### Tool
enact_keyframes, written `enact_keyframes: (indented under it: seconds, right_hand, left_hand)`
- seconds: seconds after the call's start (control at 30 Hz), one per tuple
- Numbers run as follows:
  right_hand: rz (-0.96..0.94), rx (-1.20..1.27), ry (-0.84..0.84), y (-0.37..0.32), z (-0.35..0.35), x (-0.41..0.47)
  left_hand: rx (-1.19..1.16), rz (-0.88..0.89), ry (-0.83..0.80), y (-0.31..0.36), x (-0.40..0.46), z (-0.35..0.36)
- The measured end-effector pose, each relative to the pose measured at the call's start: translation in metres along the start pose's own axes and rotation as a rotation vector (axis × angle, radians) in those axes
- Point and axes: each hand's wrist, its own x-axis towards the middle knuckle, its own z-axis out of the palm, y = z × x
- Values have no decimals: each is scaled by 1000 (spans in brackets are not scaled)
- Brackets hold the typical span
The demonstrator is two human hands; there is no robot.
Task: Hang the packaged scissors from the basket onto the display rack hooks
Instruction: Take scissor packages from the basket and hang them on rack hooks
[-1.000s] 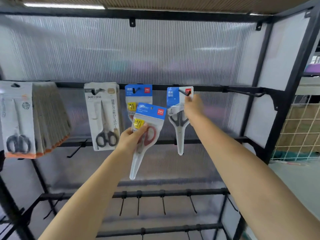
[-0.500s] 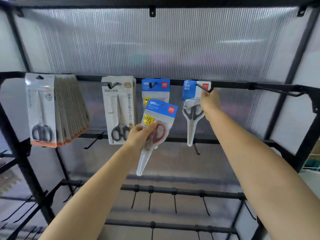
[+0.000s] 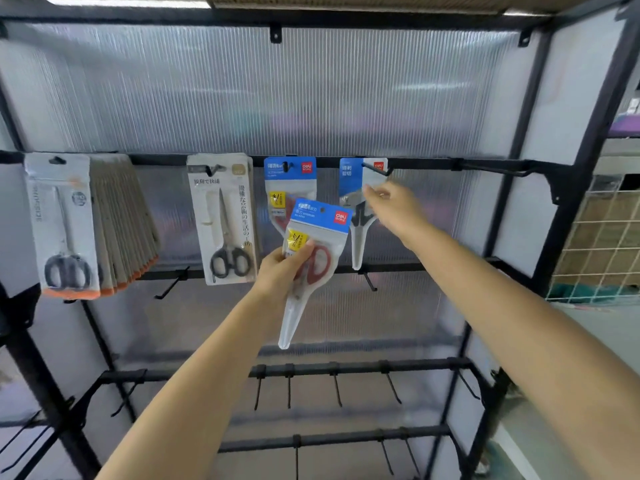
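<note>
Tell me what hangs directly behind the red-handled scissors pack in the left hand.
Behind the held pack, gripped by the left hand, a matching blue-header pack hangs on a rack hook. Its header and yellow sticker show; its lower part, with the blades, is covered.

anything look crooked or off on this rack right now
Nothing is damaged. The one tilted item is the red scissors pack, which the left hand holds in front of the rack, not yet on a hook. The right hand is blurred beside the hung grey pack. The other packs hang straight.

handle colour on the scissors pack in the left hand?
Red, seen through the clear packaged scissors the left hand grips; head view.
</note>
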Motion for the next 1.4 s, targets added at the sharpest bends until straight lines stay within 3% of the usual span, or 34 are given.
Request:
enact_keyframes:
  seconds: [0.1, 0.27, 0.47, 0.63, 0.97, 1.4]
  right_hand:
    - [-2, 36, -204, -15, -4, -11]
    - [-79, 90, -307, -38, 1, -25]
    - [-319, 69, -325, -69, 6, -37]
    - [-397, -74, -250, -83, 14, -34]
    - [-400, -62, -81, -102, 15, -24]
    - [-357, -123, -1, -100, 25, -13]
  left_hand:
    - [-4, 19, -21, 4, -7, 2]
    - [-14, 58, -10, 12, -16, -3]
    - [-48, 90, 60, 25, -25, -20]
    - [-50, 108, 69, 32, -31, -35]
    - [-112, 129, -112, 36, -41, -46]
    - [-150, 136, 5, 31, -28, -43]
